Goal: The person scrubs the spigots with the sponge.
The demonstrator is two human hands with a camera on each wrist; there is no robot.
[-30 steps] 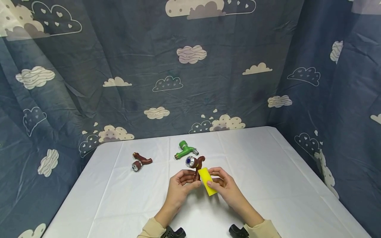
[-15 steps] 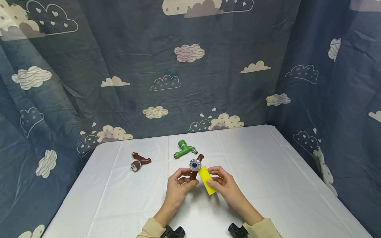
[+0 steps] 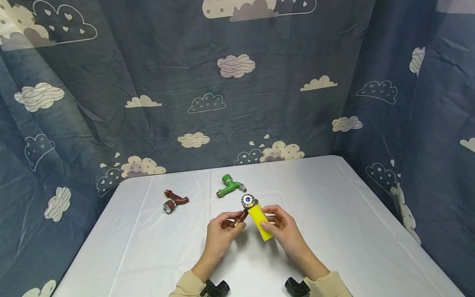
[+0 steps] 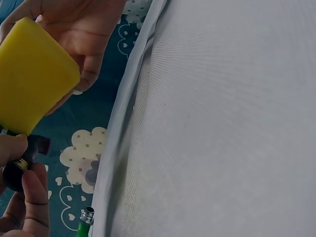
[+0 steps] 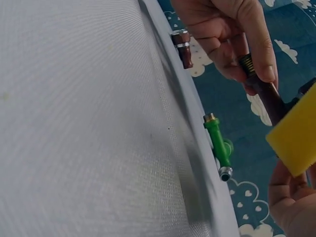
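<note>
White surface [image 3: 334, 231] | left hand [image 3: 219, 234], thumb and fingers closed in a pinch, raising a brown tap [image 3: 248, 201] by its threaded end | right hand [image 3: 285, 227], curled, gripping a yellow sponge [image 3: 259, 221] at that tap | beyond, green tap [image 3: 230, 187] lying flat | leftward, second brown tap [image 3: 177, 201]

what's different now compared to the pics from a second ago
The brown tap in the left grip has turned: its knob, which faced left, now faces the viewer and sits farther right, and its brass end shows. The yellow sponge in the right grip shifted slightly right. Nothing was taken hold of or let go; the green tap and other brown tap lie as before.
</note>
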